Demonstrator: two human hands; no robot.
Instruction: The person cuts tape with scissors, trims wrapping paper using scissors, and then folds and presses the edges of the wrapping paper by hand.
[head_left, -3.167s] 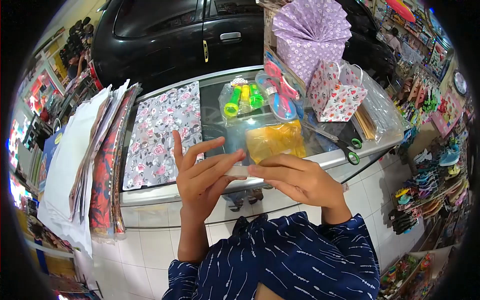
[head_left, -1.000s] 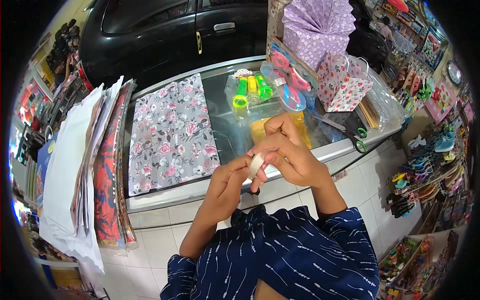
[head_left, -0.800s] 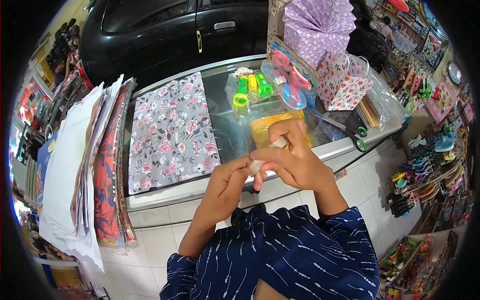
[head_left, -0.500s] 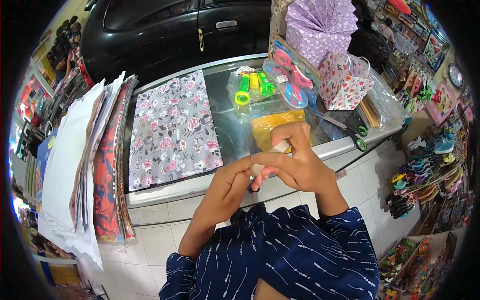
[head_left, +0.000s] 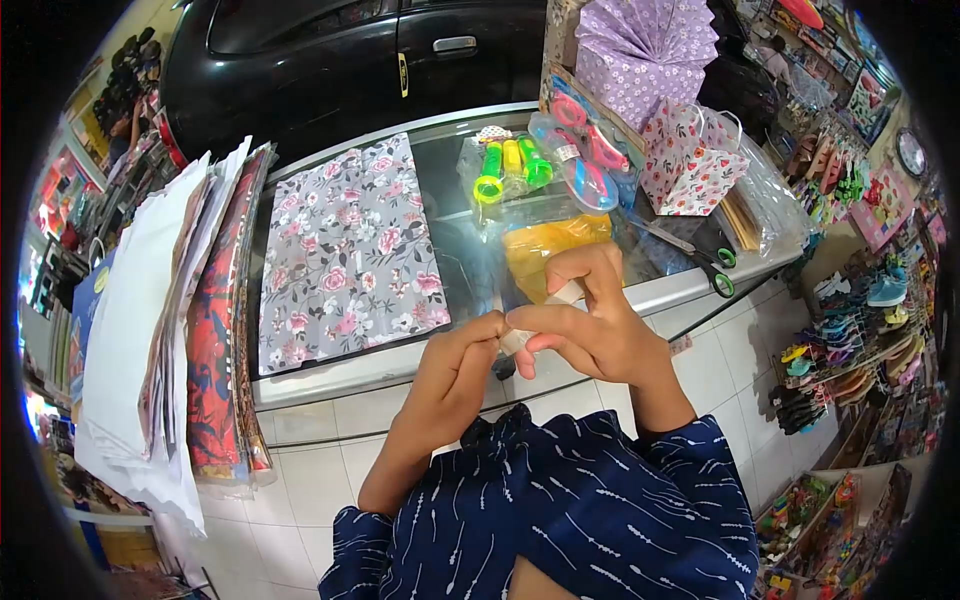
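In front of my chest, my right hand (head_left: 612,335) is closed around a small beige roll of tape (head_left: 567,293), partly hidden by the fingers. My left hand (head_left: 452,385) pinches at the near side of the roll, its fingertips touching my right thumb. A pale piece of the tape (head_left: 513,342) shows just below the two thumbs. Beyond the hands, a folded yellow sheet in clear plastic (head_left: 545,250) lies on the glass counter (head_left: 452,215). To the left lies a flat sheet of grey floral paper (head_left: 345,260).
Scissors with green-black handles (head_left: 722,270) lie at the counter's right edge. Behind are packaged toys (head_left: 513,168), a floral gift bag (head_left: 690,165) and a purple pleated wrapped item (head_left: 645,60). Paper stacks (head_left: 145,330) hang at the left. A black car (head_left: 300,80) stands behind the counter.
The hands stay almost in place, with a slight shift of the right fingers around the tape roll. The camera view has tilted a little.
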